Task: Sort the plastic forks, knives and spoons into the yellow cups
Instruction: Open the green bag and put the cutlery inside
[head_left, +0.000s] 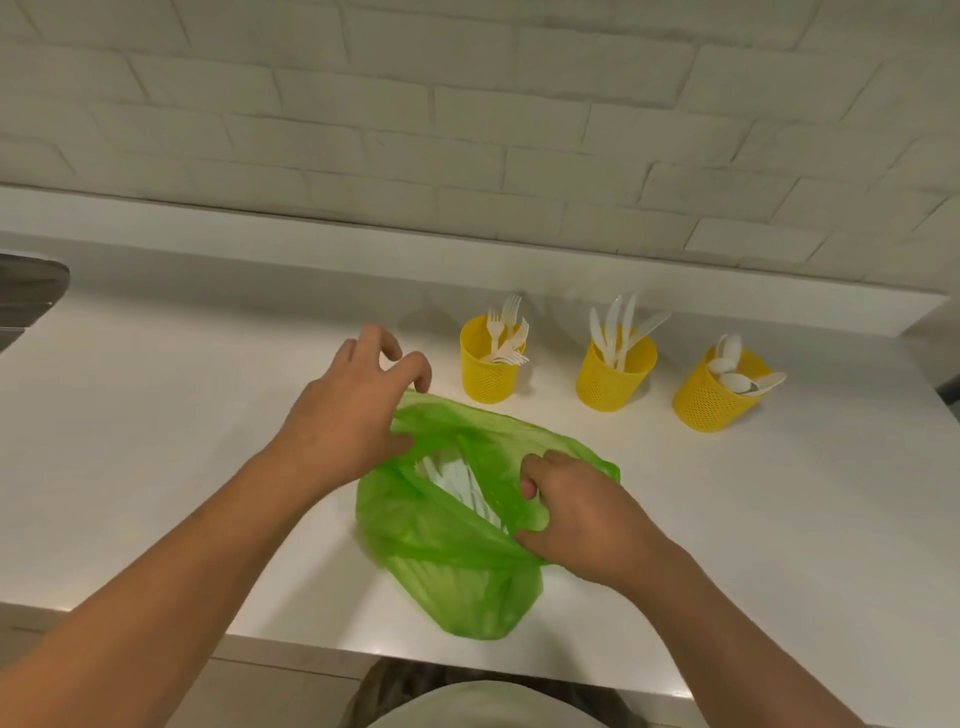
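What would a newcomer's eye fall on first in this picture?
The bright green bag lies at the near middle of the white counter, with white cutlery showing through its mouth; the left hand and right hand hold its rim. Behind it, to the right, three yellow cups stand in a row with forks, knives and spoons.

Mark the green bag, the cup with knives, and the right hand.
green bag (457, 577): head view, lower bulge near counter edge
cup with knives (610, 382): head view, front mesh wall
right hand (587, 519): head view, back of the hand
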